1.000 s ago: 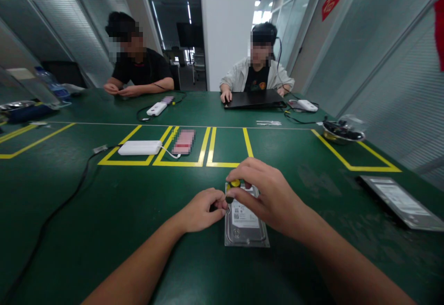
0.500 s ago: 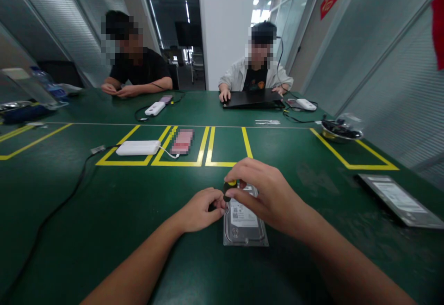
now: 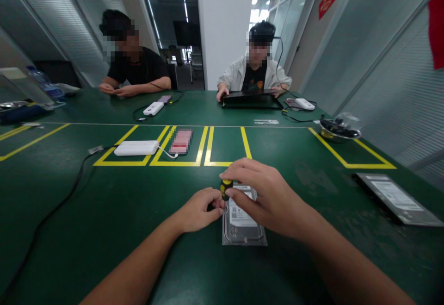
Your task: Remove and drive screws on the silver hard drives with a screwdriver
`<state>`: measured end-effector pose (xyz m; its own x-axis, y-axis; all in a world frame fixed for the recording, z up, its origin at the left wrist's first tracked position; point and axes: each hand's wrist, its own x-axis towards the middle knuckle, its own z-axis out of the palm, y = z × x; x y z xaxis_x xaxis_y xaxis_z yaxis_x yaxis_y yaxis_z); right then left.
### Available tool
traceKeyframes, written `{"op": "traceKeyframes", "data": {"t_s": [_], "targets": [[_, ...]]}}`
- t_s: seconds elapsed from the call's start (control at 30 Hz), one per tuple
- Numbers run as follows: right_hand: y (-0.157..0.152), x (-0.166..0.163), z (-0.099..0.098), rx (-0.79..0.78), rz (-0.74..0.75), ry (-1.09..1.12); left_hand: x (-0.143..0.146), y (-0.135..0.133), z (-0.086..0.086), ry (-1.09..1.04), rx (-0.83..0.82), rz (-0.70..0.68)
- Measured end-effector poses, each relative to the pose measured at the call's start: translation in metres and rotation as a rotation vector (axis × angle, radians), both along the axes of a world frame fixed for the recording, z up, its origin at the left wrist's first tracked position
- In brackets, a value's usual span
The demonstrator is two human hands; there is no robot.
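Note:
A hard drive [image 3: 244, 221] with a white label lies flat on the green table in front of me. Over its upper left edge stands a screwdriver with a short black and yellow handle [image 3: 226, 189]; its shaft and tip are hidden. My right hand [image 3: 262, 194] reaches over the drive, thumb and fingers closed about that handle. At the drive's left edge, just below the handle, my left hand [image 3: 203, 210] rests with its fingers curled together. Whatever those fingers pinch is hidden from me.
Another hard drive [image 3: 398, 198] lies on the right. A metal bowl of dark items [image 3: 338, 129] stands behind it. Yellow tape outlines, a white power bank [image 3: 136, 148], a phone [image 3: 181, 141] and a black cable [image 3: 78, 182] are ahead and left. Two people sit across the table.
The screwdriver handle has turned and shows more yellow; my right fingers have loosened and shifted slightly around it. My left hand stays put. The person opposite has raised the black panel's edge.

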<state>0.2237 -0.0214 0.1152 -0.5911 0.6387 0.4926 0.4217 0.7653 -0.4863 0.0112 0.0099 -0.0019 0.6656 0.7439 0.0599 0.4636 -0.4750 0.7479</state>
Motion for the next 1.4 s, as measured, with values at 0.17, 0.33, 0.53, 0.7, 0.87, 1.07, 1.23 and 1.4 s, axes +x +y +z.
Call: {"op": "traceKeyframes", "data": {"t_s": [0.17, 0.33, 0.53, 0.7, 0.87, 1.07, 1.23, 1.4], "targets": [[-0.001, 0.0, -0.001, 0.016, -0.026, 0.008, 0.0, 0.0, 0.0, 0.002, -0.007, 0.004], [0.0, -0.002, -0.001, -0.003, -0.05, -0.023, -0.001, 0.0, -0.002, -0.01, -0.001, 0.009], [-0.001, -0.002, -0.001, 0.015, -0.028, -0.012, -0.002, 0.001, -0.005, -0.022, -0.016, -0.001], [-0.002, -0.003, -0.004, 0.052, 0.017, 0.043, -0.002, 0.001, -0.004, -0.019, -0.008, -0.002], [0.0, -0.004, -0.007, 0.063, -0.021, 0.033, 0.0, 0.0, -0.002, -0.032, 0.017, 0.003], [0.0, -0.004, -0.005, 0.061, 0.043, 0.061, 0.001, 0.0, 0.0, -0.036, 0.018, -0.003], [0.003, -0.005, -0.009, 0.074, -0.051, 0.05, 0.0, -0.001, 0.0, -0.043, 0.023, -0.005], [0.005, -0.005, -0.01, 0.112, 0.009, 0.107, 0.0, -0.001, -0.002, -0.046, 0.024, 0.004]]}}
